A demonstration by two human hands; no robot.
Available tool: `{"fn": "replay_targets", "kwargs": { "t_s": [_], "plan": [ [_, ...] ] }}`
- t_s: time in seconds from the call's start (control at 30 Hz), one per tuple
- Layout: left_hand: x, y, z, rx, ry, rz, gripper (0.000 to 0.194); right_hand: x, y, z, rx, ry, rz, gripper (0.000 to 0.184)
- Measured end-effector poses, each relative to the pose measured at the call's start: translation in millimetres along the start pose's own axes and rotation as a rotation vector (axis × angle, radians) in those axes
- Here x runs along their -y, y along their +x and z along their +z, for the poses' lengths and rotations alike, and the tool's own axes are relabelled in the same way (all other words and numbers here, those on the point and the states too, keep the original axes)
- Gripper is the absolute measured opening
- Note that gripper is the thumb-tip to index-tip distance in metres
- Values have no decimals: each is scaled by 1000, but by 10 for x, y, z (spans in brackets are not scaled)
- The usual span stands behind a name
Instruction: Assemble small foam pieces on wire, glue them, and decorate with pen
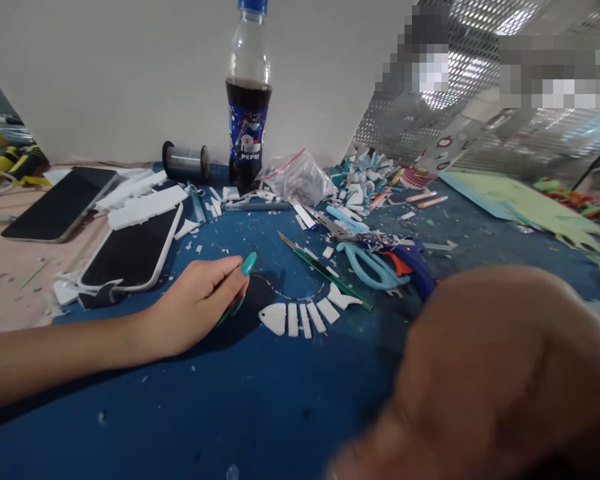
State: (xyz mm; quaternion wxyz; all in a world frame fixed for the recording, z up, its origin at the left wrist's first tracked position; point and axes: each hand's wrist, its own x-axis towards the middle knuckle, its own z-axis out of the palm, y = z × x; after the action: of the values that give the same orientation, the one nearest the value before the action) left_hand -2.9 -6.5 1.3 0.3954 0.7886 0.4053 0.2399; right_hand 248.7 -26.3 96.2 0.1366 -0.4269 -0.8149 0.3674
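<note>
The fingers (234, 285) of the left hand (185, 313) are together, apparently pinching one end of a thin beaded thread (286, 296), perhaps to keep that end from slipping. The thread curves across the blue tabletop (190, 420), just above a row of white fish-shaped pieces: a head (274, 319) at the left, four strips (305, 321) and a tail (343, 297). The pieces lie slightly apart in a shallow arc, probably so that their order stays readable.

The right hand (500, 373) looms close to the camera, too blurred to tell whether its fingers are apart or together, or whether they hold anything. A green-handled cutter (325, 270) rests beside the tail, with blue-handled scissors (373, 268) beyond it, both seemingly within easy reach. The forearm lies low, which likely steadies the pinch.
</note>
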Motion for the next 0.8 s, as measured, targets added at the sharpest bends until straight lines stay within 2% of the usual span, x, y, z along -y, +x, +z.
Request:
{"fn": "replay_targets", "kwargs": {
  "t_s": [0.03,0.07,0.13,0.17,0.27,0.33,0.4,0.53,0.67,0.8],
  "plan": [
    [-2,-2,-3,-4,-7,4,38,-17,19,6,178,95,-52,30],
    [-5,-2,-5,-10,-18,10,38,-43,48,24,208,185,-112,29],
    [-11,-1,-11,-18,-44,32,37,-111,122,110,-205,263,-99,35],
    [-14,-3,-14,-21,-57,47,37,-143,158,177,-275,208,-75,43],
    [-21,-18,-26,-40,-87,120,36,-197,233,430,-169,74,13,60],
    [-20,-37,-33,-50,-101,161,34,-199,257,584,-154,-6,24,69],
    [-16,-53,-37,-48,-110,185,34,-196,274,688,-145,-40,26,65],
    [-4,-56,-34,-65,-140,177,33,-237,308,765,-142,28,-80,27],
    [2,-46,-25,-85,-191,141,33,-310,315,801,-237,206,-159,34],
    [-8,-51,-22,-40,-180,113,33,-301,297,862,-326,482,-143,39]
  ]
}}
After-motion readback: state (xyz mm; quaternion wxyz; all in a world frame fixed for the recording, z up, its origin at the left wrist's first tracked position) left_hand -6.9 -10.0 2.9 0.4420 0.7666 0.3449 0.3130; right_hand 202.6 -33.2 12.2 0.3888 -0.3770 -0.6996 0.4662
